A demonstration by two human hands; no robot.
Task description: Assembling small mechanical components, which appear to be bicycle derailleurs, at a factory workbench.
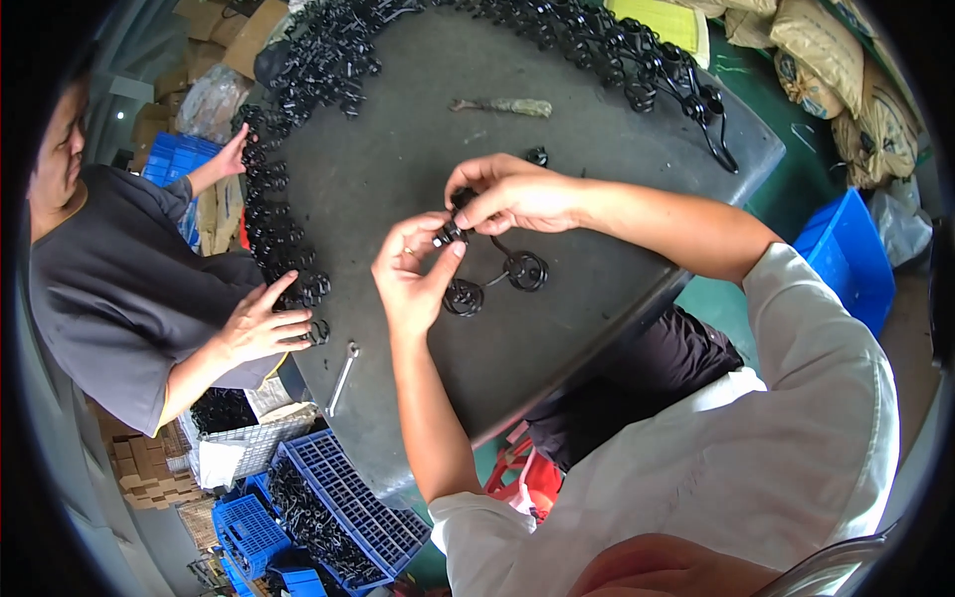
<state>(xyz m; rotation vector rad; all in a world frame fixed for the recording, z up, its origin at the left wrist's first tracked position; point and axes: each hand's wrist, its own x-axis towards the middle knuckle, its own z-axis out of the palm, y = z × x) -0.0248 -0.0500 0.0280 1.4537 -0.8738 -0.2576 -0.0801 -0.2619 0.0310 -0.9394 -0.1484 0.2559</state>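
My left hand [413, 274] and my right hand [507, 194] meet over the middle of a dark round table [418, 149]. Together they pinch a small black metal piece [453, 232] between fingertips. Two black coiled spring parts [524, 270] hang or lie just below the hands, one of them [463, 297] right by my left thumb. A single small black part [537, 155] lies just beyond my right hand.
A thick band of black metal parts [318, 60] runs around the table's far and left rim. A co-worker in a grey shirt has a hand [264, 323] on it. A wrench [341, 378] lies near the front edge. Blue crates [348, 497] stand below, another [851, 259] at right.
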